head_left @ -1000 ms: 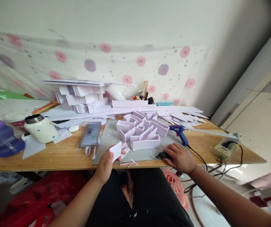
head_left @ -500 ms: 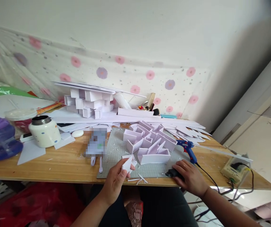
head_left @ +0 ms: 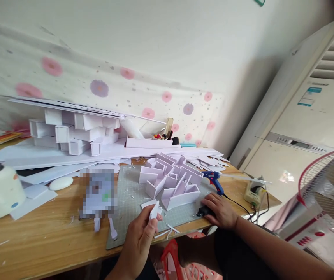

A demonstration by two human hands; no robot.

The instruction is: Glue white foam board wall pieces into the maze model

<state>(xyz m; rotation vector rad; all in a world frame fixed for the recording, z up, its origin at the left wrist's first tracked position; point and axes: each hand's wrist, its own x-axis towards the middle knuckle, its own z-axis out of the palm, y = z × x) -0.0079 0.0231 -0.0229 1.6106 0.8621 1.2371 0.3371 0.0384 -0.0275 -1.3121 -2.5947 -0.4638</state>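
Note:
My left hand (head_left: 139, 233) pinches a small white foam-board piece (head_left: 154, 210) between thumb and fingers, held nearly edge-on over the mat's front edge. My right hand (head_left: 221, 210) is closed over a small black tool (head_left: 204, 211) on the right side of the grey-green cutting mat (head_left: 129, 190); its exact kind is covered by the fingers. Behind both hands stands a white foam-board model (head_left: 181, 196) of joined upright walls. A blue glue gun (head_left: 213, 179) lies beyond my right hand, a long clear stick in its back. Thin white offcuts (head_left: 169, 229) lie beside my left hand.
A stacked white box model (head_left: 79, 132) carries boards at the back left. A pixelated phone-like object (head_left: 98, 192) and a cream jar (head_left: 0, 190) stand left. White scraps (head_left: 208, 159) lie behind the glue gun. A power strip (head_left: 252, 194) and a fan (head_left: 327, 190) are right.
The view has swung to the right, bringing the fan and more of the white cabinet unit into sight. The piece in my left hand has turned more edge-on. My right hand stays on the black tool.

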